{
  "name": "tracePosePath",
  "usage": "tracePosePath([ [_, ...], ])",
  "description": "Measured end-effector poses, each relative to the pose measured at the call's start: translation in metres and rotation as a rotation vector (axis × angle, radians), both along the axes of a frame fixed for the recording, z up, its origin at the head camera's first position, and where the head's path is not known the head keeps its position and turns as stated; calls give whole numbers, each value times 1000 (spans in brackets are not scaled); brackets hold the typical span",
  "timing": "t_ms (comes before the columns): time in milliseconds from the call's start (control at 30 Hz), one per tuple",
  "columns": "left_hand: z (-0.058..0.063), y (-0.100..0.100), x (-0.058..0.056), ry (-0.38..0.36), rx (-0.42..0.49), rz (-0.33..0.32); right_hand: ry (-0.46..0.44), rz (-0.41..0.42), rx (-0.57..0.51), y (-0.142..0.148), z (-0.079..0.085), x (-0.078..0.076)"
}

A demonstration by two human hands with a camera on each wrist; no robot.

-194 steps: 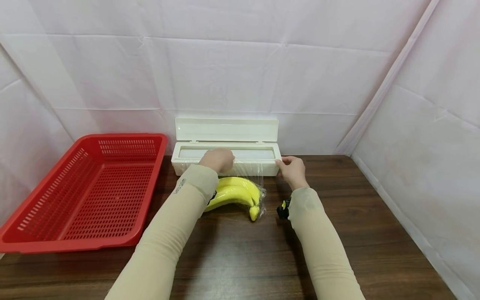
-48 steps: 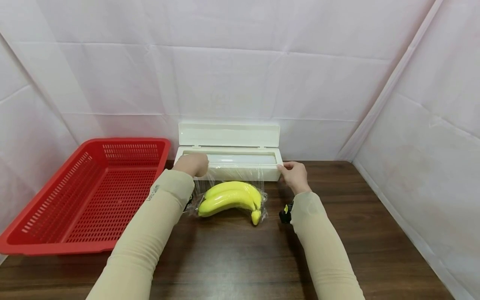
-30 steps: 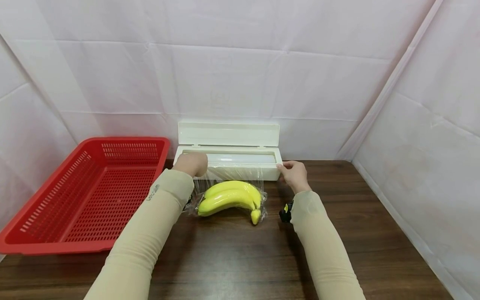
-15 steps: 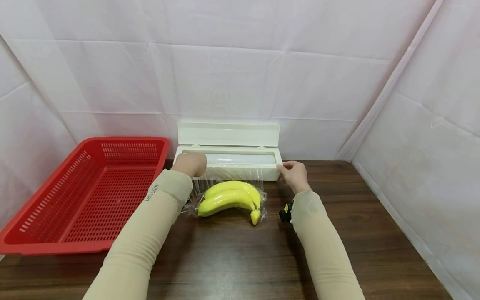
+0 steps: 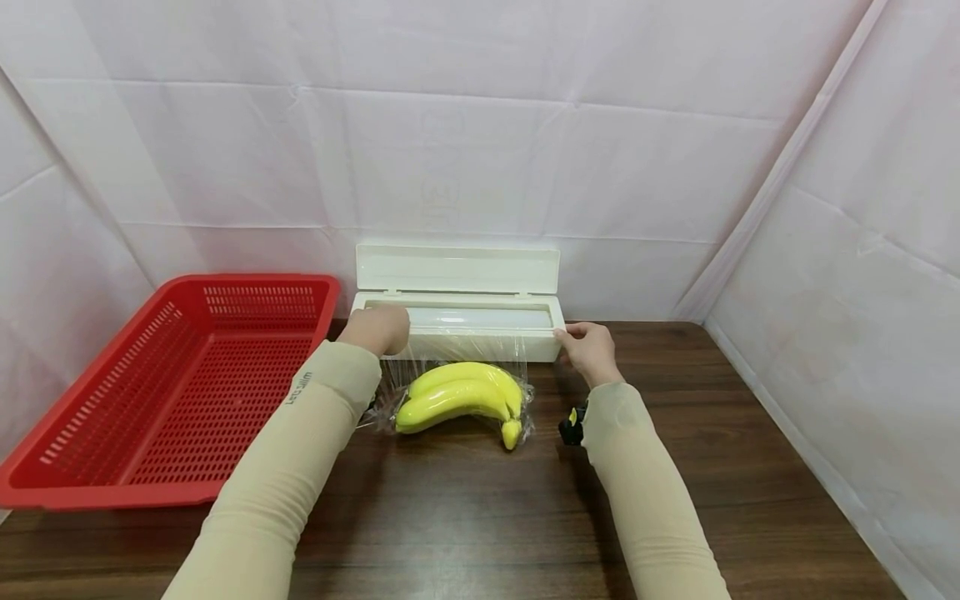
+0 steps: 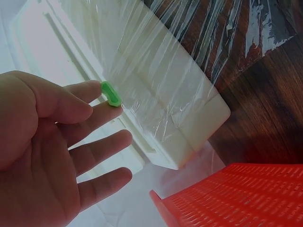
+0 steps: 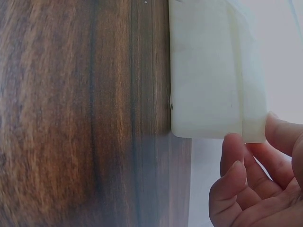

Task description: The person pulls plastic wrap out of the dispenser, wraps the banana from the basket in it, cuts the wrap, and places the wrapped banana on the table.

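A white cling film dispenser (image 5: 480, 344) stands at the back of the table, its lid (image 5: 457, 268) raised and a film roll (image 5: 480, 317) inside. Near its left end, my left hand (image 5: 381, 327) pinches a small green slide cutter (image 6: 111, 94) at the dispenser's front edge. My right hand (image 5: 588, 350) grips the right end, with thumb on top and fingers at the end wall. Cling film (image 6: 156, 61) hangs crinkled over the front wall and reaches a bunch of yellow bananas (image 5: 457, 400), which lies wrapped in film just in front.
A red plastic basket (image 5: 300, 400) with slotted walls stands on the left, its back right corner close to the dispenser. White cloth (image 5: 450, 150) hangs behind and at both sides. The table (image 5: 465, 517) is dark wood.
My left hand has slid leftward along the dispenser from its middle to near its left end, baring the bananas to view. Lately it creeps only slightly left. My right hand keeps its grip.
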State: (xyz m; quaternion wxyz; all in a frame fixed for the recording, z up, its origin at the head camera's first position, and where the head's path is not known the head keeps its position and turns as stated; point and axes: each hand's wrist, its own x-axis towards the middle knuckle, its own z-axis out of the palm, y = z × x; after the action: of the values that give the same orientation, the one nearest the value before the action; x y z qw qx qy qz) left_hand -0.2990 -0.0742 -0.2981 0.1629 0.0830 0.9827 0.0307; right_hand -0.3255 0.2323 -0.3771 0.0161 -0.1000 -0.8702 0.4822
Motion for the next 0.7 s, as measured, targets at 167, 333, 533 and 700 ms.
tracePosePath([
  [167,0,-2,0,4,7,-8,1,-3,2,0,0,0],
  [333,-1,-3,0,13,-1,-13,-1,5,-3,0,1,1],
  [533,-1,-6,1,29,-21,-11,-1,-2,-9,-2,1,1],
  [700,0,-9,3,44,-27,-15,-8,-1,-20,-4,1,1],
])
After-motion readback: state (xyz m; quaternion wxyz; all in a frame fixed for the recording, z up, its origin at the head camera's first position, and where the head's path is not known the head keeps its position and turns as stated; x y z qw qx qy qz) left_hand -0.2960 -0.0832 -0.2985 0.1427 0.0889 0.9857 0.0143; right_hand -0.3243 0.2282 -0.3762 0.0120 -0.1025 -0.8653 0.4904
